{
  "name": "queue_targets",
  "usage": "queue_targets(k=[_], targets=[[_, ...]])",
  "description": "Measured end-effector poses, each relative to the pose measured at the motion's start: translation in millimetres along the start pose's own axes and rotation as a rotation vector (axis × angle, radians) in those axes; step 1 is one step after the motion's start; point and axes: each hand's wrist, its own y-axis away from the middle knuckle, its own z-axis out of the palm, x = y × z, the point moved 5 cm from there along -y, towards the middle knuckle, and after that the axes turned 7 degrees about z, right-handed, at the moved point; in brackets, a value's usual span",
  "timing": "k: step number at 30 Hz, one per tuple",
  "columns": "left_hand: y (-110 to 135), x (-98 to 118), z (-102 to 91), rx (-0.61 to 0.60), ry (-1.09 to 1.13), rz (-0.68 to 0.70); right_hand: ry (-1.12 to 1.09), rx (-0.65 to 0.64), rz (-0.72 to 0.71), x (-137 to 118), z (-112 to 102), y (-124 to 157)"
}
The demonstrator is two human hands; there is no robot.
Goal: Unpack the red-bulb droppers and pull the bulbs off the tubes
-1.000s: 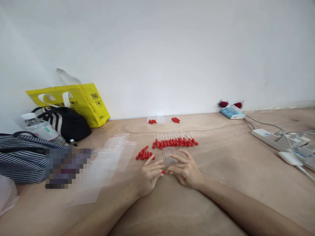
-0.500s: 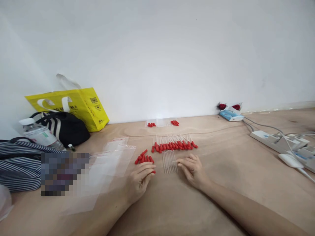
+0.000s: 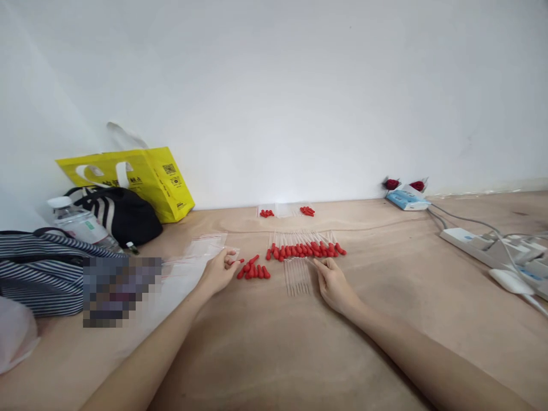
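Note:
My left hand [image 3: 219, 270] is closed in a pinch, with a red rubber dropper bulb [image 3: 237, 262] at its fingertips. Just right of it lies a small heap of loose red bulbs [image 3: 253, 270]. My right hand [image 3: 335, 283] has thumb and forefinger pressed together at the upper right end of a row of bare glass dropper tubes [image 3: 296, 278]; whether a tube is between them is too small to tell. Beyond that row, droppers with red bulbs [image 3: 305, 250] lie side by side, bulbs towards me and glass tubes pointing to the wall.
Clear zip bags [image 3: 175, 294] lie flat at left, partly under my left arm. Another bag with red bulbs [image 3: 287, 210] is by the wall. A yellow bag [image 3: 171, 191], bottle [image 3: 85, 225] and striped bag [image 3: 40, 279] stand left. A power strip [image 3: 471, 242] is at right.
My left hand has moved away to the left and up from beside the bulb heap, carrying a red bulb. My right hand has shifted slightly along the tubes' upper right end; the view has tilted a little.

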Motion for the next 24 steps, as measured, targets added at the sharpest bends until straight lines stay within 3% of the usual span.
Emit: queue_targets(k=[9,17,24], targets=[[-18,11,11.0,-0.158,-0.047,0.027,-0.007,-0.026,-0.008,-7,5,1],[-25,10,3.8,-0.114,-0.164,-0.031,-0.049,-0.064,-0.008,-11,4,2],[-51,38,28.4,-0.185,-0.218,-0.049,-0.085,-0.059,0.004,-6,0,0]])
